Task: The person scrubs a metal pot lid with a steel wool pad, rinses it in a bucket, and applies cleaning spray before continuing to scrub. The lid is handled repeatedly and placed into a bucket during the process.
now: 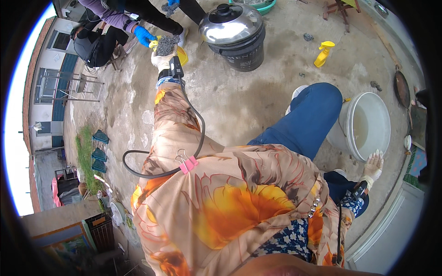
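Observation:
My left hand [161,61], in a whitish glove, reaches out at the upper left and holds a shaggy grey scouring ball [167,45]. A yellow spray bottle [182,56] shows behind the ball and my hand, partly hidden; whether I grip it too is unclear. A person's blue-gloved hand [144,36] is at its yellow nozzle end. At the right, my gloved right hand [374,166] has its fingers extended at the lower rim of a white plastic bucket [350,126] with murky liquid inside. It holds nothing visible.
A black bucket [243,57] under a steel lid [230,24] stands ahead, near another yellow spray bottle [322,55]. Grey scourers [308,37] lie on the concrete floor. A pan [402,88] is at the far right. Another person [91,45] sits at the upper left.

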